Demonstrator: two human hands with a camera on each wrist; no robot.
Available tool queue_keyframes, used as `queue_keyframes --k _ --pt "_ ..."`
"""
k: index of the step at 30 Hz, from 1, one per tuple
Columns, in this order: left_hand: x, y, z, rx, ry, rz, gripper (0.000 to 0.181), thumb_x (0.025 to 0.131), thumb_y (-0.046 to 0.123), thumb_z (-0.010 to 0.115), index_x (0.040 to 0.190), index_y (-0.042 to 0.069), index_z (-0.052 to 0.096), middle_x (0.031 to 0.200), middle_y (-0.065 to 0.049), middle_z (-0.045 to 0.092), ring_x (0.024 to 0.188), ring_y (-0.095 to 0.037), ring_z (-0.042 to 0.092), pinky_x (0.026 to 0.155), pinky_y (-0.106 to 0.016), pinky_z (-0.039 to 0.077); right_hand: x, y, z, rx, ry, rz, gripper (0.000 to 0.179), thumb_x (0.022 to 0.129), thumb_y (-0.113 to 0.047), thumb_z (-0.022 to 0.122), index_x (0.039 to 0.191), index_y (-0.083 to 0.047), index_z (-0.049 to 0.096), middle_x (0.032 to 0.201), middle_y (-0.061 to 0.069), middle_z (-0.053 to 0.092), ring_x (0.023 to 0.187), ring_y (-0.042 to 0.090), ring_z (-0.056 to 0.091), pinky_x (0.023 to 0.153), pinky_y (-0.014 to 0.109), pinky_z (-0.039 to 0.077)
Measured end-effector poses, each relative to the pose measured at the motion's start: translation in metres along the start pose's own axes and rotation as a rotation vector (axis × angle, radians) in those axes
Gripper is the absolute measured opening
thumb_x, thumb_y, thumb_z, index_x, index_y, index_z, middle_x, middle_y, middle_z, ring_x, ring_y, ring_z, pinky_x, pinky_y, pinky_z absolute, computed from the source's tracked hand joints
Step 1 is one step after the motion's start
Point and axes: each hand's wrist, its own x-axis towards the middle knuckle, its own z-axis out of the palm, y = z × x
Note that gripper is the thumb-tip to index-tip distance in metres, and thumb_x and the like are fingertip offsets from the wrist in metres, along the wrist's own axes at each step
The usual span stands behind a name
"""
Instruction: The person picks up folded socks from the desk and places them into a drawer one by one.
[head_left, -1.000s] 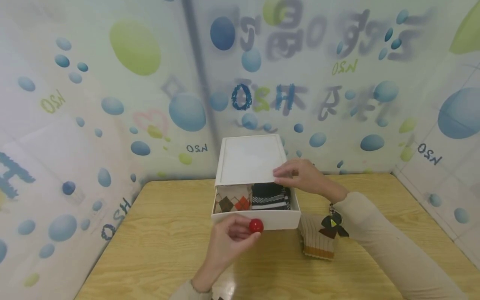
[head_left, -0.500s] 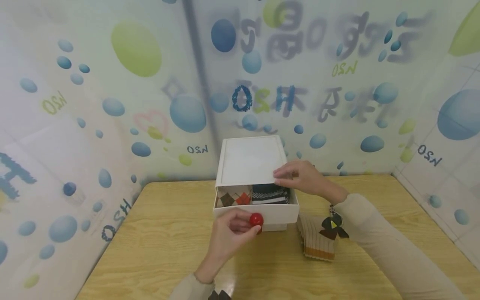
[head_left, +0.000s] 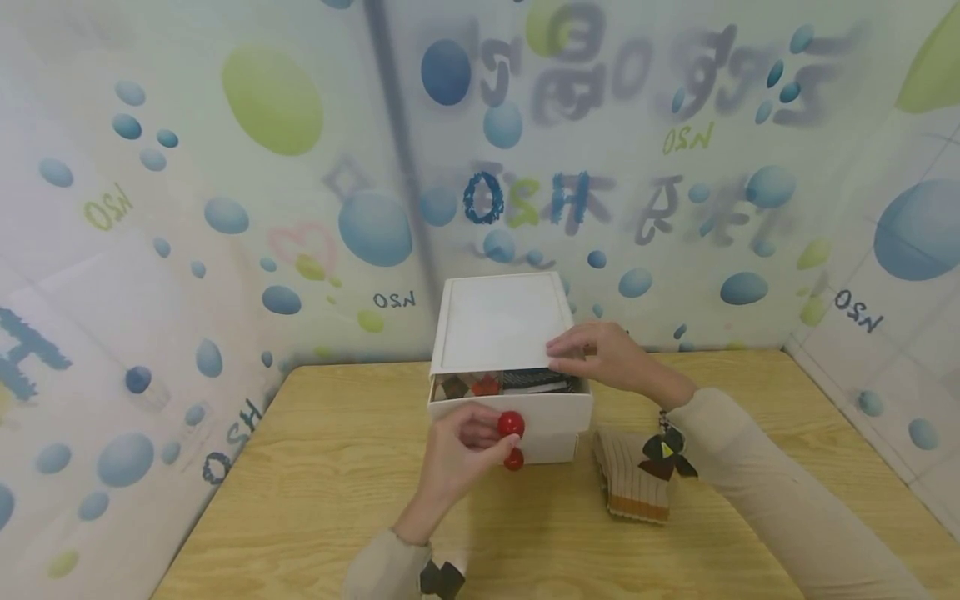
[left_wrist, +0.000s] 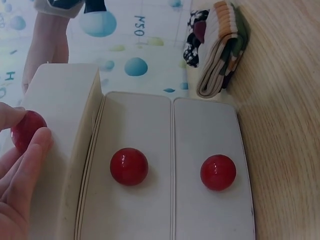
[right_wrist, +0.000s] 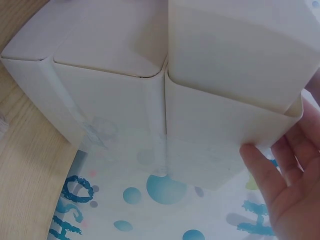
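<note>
Pale sheeting [head_left: 292, 183] printed with blue and green drops and mirrored "H2O" lettering is hung around a wood-grained desk [head_left: 300, 467]. Near the middle of the desk's far edge, a white chest of drawers [head_left: 502, 321] is set with its front toward the near edge. Its top drawer [head_left: 558, 412] is drawn partly out, and two folded cloths are seen inside: an argyle cloth [head_left: 468, 386] on the left and a black-and-white cloth [head_left: 536, 381] on the right.

The drawer's round red knob [head_left: 512, 423] is pinched between the thumb and fingers of the left hand [head_left: 453, 454]. The right hand [head_left: 611, 354] is laid over the chest's top right edge; its thumb [right_wrist: 262, 172] is placed against the side panel [right_wrist: 215, 120], apart from the fingers, and nothing is clasped.

In the left wrist view, the middle drawer [left_wrist: 140, 210] and the bottom drawer [left_wrist: 210, 132] are seen pushed in, each fitted with a red knob. Between the chest and the desk's right edge, a folded ribbed cloth [head_left: 633, 487] is laid, partly overlapped in view by the dark bow [head_left: 663, 446] on the right sleeve [head_left: 795, 492].
</note>
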Motion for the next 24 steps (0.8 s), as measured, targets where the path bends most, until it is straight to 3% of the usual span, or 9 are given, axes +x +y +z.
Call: queue_keyframes --k 18,24 --pt "0.015 -0.003 -0.001 0.061 -0.002 -0.014 0.023 0.071 -0.001 0.073 0.089 -0.005 0.060 0.085 -0.015 0.066 0.070 -0.025 0.065 0.062 -0.025 0.055 0.000 0.000 0.000 0.024 -0.005 0.026 0.020 0.081 -0.012 0.067 0.099 -0.003 0.068 0.102 0.009 0.065 0.095 0.021 0.059 0.079 0.036 0.052" --pt "0.024 -0.032 0.001 0.043 0.005 -0.010 0.024 0.071 0.006 0.075 0.090 0.001 0.062 0.087 -0.011 0.066 0.070 -0.019 0.065 0.062 -0.024 0.055 0.000 -0.002 0.000 0.016 -0.006 0.027 0.020 0.081 -0.012 0.067 0.098 -0.002 0.068 0.101 0.009 0.065 0.095 0.021 0.059 0.078 0.036 0.052"
